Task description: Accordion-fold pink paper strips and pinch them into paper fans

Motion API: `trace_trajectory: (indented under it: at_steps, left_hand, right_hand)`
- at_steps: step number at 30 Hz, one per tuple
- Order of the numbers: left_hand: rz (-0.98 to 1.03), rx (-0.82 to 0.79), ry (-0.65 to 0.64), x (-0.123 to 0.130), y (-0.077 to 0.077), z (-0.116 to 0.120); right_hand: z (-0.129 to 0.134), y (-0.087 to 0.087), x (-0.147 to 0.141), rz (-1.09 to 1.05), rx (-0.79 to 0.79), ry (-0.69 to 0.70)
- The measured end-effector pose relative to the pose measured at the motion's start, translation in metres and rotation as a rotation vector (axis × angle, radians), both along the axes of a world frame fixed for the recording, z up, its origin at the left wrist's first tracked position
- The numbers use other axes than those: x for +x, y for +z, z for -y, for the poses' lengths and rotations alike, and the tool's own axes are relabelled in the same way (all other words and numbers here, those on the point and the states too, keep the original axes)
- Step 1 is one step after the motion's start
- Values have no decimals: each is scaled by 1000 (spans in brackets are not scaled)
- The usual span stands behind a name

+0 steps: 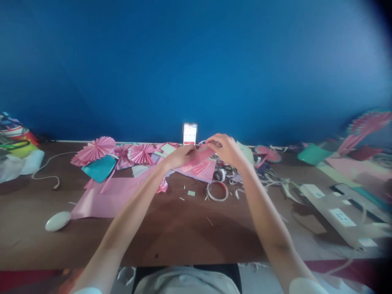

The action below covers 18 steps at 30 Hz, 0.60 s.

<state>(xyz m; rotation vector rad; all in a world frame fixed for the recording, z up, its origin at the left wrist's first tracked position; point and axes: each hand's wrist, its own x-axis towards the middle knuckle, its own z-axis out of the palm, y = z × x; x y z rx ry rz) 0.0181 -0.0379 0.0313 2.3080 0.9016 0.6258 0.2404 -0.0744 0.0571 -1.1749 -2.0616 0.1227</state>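
Note:
Toward the back of the desk, a piece of pink paper [201,155] stretches between my two hands, slightly blurred. My left hand [180,157] is closed on its left end. At the other end, the fingers of my right hand [225,148] curl down and pinch the paper; the fingertips are partly hidden. Just beneath lies a pink sheet with folded pleats [206,174]. A pleated pink paper fan [142,154] lies left of my left hand. Near my right forearm rests a roll of tape [217,191].
A phone [190,134] stands upright against the blue wall. At left are a larger pink fan [98,149], a teal paper piece [99,168], a pink sheet [101,200] and a white mouse [57,221]. A power strip [339,216] and paper scraps lie at right.

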Motion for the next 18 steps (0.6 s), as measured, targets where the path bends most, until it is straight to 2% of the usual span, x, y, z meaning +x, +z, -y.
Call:
trace_trajectory:
  at_steps: [4,8,11,13,18]
  left_hand:
    - [-26,103,16,2,-4,0]
    - [-32,142,34,4,-3,5]
    - [-54,182,91,4,0,8]
    - [-53,194,85,3,4,10]
    - [12,167,50,-1,17,13]
  right_hand:
    - [-3,-7,-3,228,52,0]
    - [-4,-11,-6,367,68,8]
    - [-4,-10,-6,389,94,-5]
    - [-4,-9,-4,370,114,-3]
    - [-7,-9,0,305,128,102]
